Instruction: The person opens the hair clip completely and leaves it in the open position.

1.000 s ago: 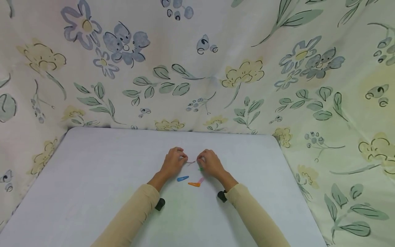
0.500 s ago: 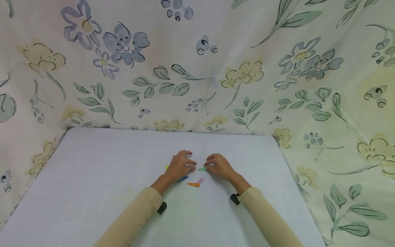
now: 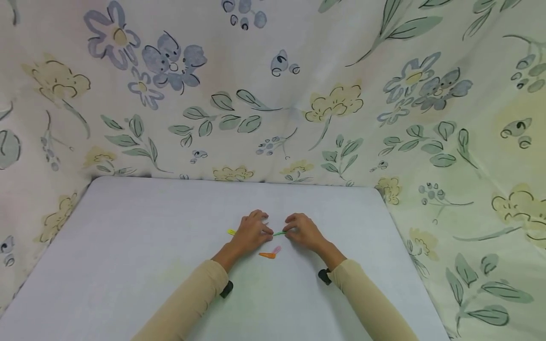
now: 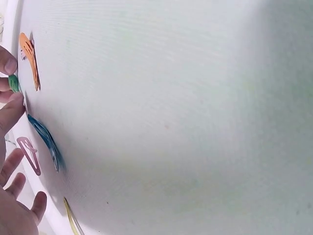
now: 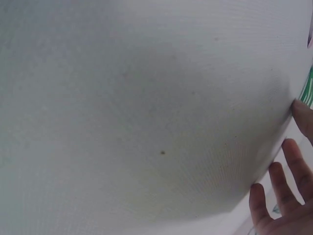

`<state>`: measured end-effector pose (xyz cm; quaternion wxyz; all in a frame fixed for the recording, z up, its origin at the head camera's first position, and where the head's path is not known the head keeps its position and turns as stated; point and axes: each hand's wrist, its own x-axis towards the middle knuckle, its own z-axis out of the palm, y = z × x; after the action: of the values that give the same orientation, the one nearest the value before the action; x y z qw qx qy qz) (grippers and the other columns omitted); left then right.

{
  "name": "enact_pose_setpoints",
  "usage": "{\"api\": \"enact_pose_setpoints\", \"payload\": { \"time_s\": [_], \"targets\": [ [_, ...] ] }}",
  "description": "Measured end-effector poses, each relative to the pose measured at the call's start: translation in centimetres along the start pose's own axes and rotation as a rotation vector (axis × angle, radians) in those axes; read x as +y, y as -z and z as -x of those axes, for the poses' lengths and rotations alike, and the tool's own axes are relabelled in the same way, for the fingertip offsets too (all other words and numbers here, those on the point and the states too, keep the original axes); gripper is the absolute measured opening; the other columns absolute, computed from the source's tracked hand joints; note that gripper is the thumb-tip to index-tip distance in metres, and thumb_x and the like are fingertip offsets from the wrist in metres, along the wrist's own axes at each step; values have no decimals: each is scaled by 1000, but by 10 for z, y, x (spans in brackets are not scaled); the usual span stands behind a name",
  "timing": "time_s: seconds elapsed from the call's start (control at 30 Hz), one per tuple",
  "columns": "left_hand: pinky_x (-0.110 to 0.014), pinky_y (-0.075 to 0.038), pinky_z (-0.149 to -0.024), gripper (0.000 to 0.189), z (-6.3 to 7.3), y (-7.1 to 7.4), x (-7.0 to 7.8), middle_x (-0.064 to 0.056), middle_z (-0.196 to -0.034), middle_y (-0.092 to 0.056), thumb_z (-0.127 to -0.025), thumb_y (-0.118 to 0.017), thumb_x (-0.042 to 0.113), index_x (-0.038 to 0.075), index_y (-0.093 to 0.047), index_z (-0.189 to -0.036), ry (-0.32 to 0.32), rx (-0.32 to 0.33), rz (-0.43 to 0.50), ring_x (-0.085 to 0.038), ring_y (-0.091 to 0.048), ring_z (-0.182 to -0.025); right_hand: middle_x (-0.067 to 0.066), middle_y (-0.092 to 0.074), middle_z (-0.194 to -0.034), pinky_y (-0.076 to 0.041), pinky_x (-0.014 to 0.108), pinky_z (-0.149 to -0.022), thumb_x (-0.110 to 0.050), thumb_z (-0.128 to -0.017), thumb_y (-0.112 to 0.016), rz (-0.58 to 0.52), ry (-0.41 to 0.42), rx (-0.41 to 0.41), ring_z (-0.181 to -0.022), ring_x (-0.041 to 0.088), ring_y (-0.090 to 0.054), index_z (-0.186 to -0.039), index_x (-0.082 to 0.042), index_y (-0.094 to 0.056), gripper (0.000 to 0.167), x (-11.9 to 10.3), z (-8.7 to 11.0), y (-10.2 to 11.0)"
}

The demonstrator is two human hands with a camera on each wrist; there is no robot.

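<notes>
A green snap hair clip [image 3: 279,233] spans the gap between my two hands over the white table. The fingertips of my left hand [image 3: 250,233] pinch its left end. Thumb and fingers of my right hand [image 3: 304,230] hold the other end. In the left wrist view, the green clip [image 4: 13,83] shows between fingertips at the left edge. A blue clip [image 4: 44,137] and a dusty pink clip [image 4: 37,170] lie beneath the left hand, hidden in the head view. An orange clip [image 3: 267,255] overlaps a light pink clip [image 3: 277,249] nearer to me.
To the left of my left hand, a yellow clip [image 3: 232,232] peeks out on the white table [image 3: 141,246]. A floral cloth [image 3: 239,61] hangs behind and beside the table. Black wrist cameras [image 3: 324,276] sit below both wrists.
The thin dusty pink clip held between both hands was let go. Both hands came nearer to me, and the left moved right; they now grip the green clip. The left hand now covers the blue clip.
</notes>
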<state>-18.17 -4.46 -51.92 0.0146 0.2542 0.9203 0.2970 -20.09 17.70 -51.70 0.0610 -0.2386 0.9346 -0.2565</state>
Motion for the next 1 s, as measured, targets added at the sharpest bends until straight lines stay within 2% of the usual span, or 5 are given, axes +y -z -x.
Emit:
{"api": "enact_pose_setpoints", "payload": {
  "time_s": [0.33, 0.53, 0.67, 0.9, 1.0],
  "targets": [
    [-54, -36, -100, 10, -2, 0, 2, -10, -135, -57, -87, -78, 21, 14, -82, -95, 23, -29, -1, -28, -40, -134, 7, -68, -108, -43, 48, -101, -3, -84, -77, 16, 23, 10, -112, 28, -57, -90, -6, -80, 7, -7, -3, -1],
    [-55, -38, -100, 8, -2, 0, 3, -11, -134, -58, -88, -77, 17, 13, -81, -94, 2, -28, -2, -29, -41, -133, 6, -69, -103, -45, 47, -99, -3, -84, -77, 19, 26, 10, -108, 27, -58, -88, -5, -80, 5, -8, -5, -2],
    [-58, -38, -100, 9, 0, 3, 3, -14, -134, -58, -90, -74, 11, 9, -80, -96, 7, -5, 60, -33, -42, -134, 5, -69, -103, -45, 46, -99, -2, -86, -75, -37, 22, 13, -107, 26, -59, -90, -5, -79, 6, -8, -6, -1],
    [-61, -38, -101, 9, -3, 9, -2, -20, -131, -57, -92, -68, 5, 3, -77, -95, 19, 92, 179, -40, -46, -129, 9, -70, -102, -47, 50, -96, 5, -89, -65, -149, 56, 45, -104, 29, -63, -93, -2, -76, 14, -11, -9, 6],
    [-59, -37, -104, 10, -5, 12, -3, -20, -130, -57, -92, -66, 5, 3, -75, -95, 46, 117, 263, -40, -47, -127, 10, -70, -105, -49, 48, -95, 5, -91, -63, -204, 25, 39, -107, 28, -63, -97, -2, -75, 15, -15, -10, 11]
  ]
}}
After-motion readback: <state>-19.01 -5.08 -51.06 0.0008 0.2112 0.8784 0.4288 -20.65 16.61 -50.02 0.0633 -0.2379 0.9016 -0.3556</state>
